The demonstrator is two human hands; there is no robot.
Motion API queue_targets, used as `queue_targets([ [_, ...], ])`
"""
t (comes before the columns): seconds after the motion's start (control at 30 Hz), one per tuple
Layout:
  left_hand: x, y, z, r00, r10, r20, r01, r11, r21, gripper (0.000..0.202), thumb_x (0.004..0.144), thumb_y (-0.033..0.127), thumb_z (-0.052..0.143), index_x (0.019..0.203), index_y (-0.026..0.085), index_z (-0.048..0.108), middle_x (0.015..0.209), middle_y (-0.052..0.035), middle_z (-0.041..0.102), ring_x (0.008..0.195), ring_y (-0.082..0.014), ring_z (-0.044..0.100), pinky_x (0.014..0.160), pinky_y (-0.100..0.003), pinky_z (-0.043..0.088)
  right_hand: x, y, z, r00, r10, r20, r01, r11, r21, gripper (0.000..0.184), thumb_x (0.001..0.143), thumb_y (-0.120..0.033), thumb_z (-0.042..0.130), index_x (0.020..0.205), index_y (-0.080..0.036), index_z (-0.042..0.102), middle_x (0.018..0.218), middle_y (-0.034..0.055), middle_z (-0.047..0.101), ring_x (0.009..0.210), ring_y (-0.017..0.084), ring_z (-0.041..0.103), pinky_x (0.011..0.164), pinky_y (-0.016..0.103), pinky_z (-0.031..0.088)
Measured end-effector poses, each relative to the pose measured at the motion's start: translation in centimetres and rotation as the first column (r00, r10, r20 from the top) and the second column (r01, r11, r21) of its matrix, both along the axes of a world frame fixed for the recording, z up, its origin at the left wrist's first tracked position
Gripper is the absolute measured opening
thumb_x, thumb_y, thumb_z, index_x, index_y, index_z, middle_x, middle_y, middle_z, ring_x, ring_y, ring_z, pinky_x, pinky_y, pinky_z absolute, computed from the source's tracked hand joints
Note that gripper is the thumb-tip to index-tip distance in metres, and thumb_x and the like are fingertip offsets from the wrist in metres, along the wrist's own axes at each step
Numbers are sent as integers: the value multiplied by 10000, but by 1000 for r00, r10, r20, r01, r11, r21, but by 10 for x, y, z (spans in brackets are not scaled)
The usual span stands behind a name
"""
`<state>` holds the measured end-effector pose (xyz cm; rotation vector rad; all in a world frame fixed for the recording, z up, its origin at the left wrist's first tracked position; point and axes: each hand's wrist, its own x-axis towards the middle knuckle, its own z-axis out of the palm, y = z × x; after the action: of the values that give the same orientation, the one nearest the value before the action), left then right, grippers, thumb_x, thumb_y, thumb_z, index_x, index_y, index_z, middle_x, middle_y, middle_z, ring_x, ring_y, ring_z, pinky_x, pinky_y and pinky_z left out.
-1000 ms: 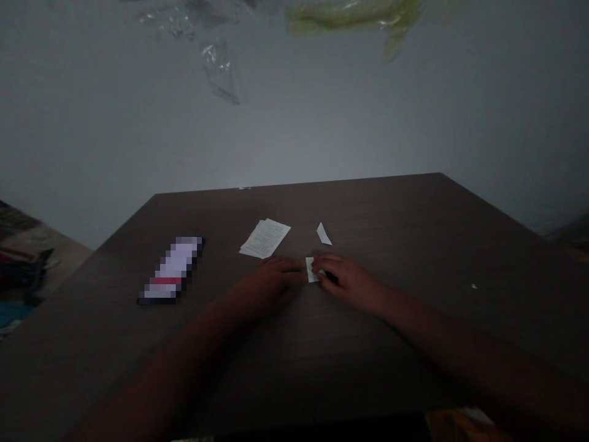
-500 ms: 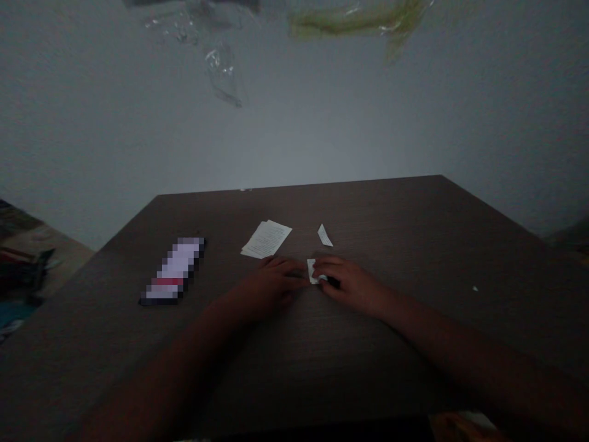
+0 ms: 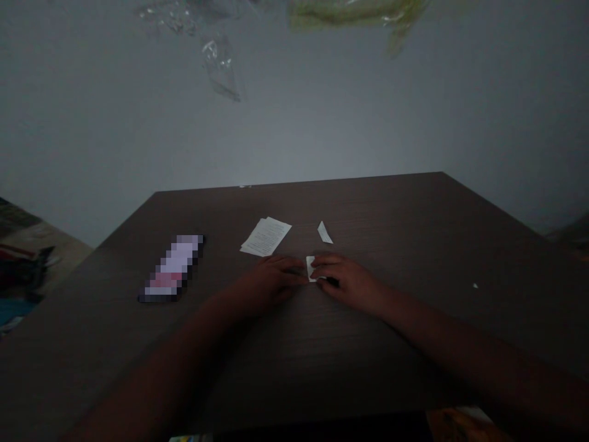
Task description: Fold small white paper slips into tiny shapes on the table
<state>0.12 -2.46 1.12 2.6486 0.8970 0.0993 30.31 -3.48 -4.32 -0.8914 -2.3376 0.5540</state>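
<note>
A small piece of white paper lies on the brown table between my hands. My right hand grips it from the right, fingers bent over it and thumb below, hiding much of it. Stretched out flat, the fingers of my left hand reach to the paper's left edge; whether they press on it I cannot tell. Just beyond my left hand are stacked printed sheets. A folded strip of printed paper rests farther back, past my right hand.
On the left of the table lies a phone, its lit screen blurred. A tiny white scrap is off to the right. Behind the table rises a wall with clear and yellow plastic on it.
The view has shifted slightly, so everything sits a little higher. Both hands stay about the paper, with hardly any movement of their own. The phone's screen looks a bit different.
</note>
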Motion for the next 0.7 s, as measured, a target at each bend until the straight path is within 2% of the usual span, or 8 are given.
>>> queue_targets([
  [0.17,-1,3,-1,1000,26,13,-26,1000,-5,473,1117,96,712,1522,275,880,1744,-115,792,1604,-319,745,1438,-547,549,-1,-1,0,1000,-11,9,11,1000,-11,302,1118,-118,781,1294,-297,949,1502,116,896,1455,304,846,1273,540,698],
  [0.3,1,0,2,999,45,-14,-45,999,24,503,1103,87,702,1538,285,858,1743,-103,792,1618,-332,731,1434,-559,549,-3,-3,2,1000,-19,18,20,1000,-15,287,1122,-126,784,1289,-287,952,1532,124,887,1468,309,840,1283,531,693],
  [0.5,3,-1,2,1000,7,-26,-6,999,53,487,1130,76,690,1546,274,850,1750,-93,785,1619,-326,734,1437,-534,544,-5,-4,3,1000,17,1,-17,1000,3,300,1117,-88,782,1286,-272,947,1466,114,911,1413,291,863,1262,506,700],
  [0.7,3,0,-4,999,-9,-33,12,995,103,457,1134,93,723,1535,279,837,1743,-83,787,1616,-324,739,1425,-522,559,-2,-4,3,1000,1,8,-1,1000,18,304,1119,-103,795,1287,-306,948,1515,98,897,1440,289,849,1263,504,700],
])
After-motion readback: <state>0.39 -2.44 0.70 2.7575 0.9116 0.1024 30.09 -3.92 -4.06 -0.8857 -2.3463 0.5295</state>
